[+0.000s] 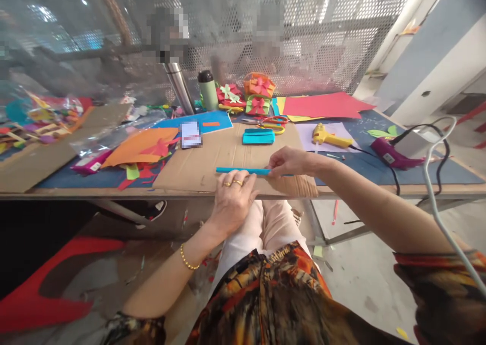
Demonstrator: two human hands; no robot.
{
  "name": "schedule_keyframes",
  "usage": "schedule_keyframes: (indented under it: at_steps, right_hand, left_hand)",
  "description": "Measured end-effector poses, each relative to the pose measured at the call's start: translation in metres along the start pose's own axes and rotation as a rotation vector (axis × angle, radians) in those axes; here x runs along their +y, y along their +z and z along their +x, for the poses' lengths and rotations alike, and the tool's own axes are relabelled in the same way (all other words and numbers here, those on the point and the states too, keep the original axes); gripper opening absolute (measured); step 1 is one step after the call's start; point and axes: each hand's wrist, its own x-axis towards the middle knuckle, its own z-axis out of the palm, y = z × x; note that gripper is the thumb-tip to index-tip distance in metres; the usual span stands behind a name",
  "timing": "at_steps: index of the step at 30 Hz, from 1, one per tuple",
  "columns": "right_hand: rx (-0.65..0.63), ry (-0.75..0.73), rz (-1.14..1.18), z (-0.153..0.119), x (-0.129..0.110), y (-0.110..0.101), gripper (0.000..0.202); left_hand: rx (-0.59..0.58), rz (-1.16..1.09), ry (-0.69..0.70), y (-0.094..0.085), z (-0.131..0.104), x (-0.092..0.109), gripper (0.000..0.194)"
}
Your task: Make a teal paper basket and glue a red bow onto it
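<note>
A narrow strip of folded blue paper (243, 170) lies crosswise near the front edge of the cardboard sheet (190, 167). My left hand (234, 193), with rings on two fingers, presses its curled fingers on the strip's near side, left of its middle. At the strip's right part my right hand (289, 161) pinches it between thumb and fingers. Just beyond the strip sits a folded blue paper piece (258, 137). Scissors with red and yellow handles (276, 127) rest behind that piece. Both thumbs are partly hidden.
Right of the cardboard lies a yellow glue gun (330, 136) on lilac paper, its cable running to a purple device (395, 153). Orange paper (140, 145) and scraps are on the left. A green bottle (207, 91) and paper boxes (259, 85) stand behind. A white cable (431, 183) hangs at right.
</note>
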Motion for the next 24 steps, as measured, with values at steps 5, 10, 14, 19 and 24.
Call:
schedule_keyframes:
  at_steps: [5,10,14,19,24]
  right_hand:
    - [-0.025,0.044,-0.138,0.008,-0.005,0.001,0.009]
    - [0.026,0.047,-0.392,-0.004,-0.016,-0.003,0.015]
    - [0.538,-0.125,-0.744,-0.041,-0.018,0.008,0.019]
    - [0.639,-0.447,-0.954,-0.081,-0.001,0.055,0.036]
    - [0.689,-0.397,-1.077,-0.088,0.018,0.084,0.05]
  left_hand:
    - [-0.067,0.021,0.041,0.014,0.011,0.003,0.036]
    - [-0.127,-0.008,-0.003,0.021,0.011,0.001,0.037]
    - [-0.132,-0.015,0.014,0.023,0.009,-0.002,0.045]
    - [-0.09,0.115,0.09,0.027,0.006,-0.003,0.059]
    - [-0.058,0.216,0.133,0.024,0.006,-0.001,0.063]
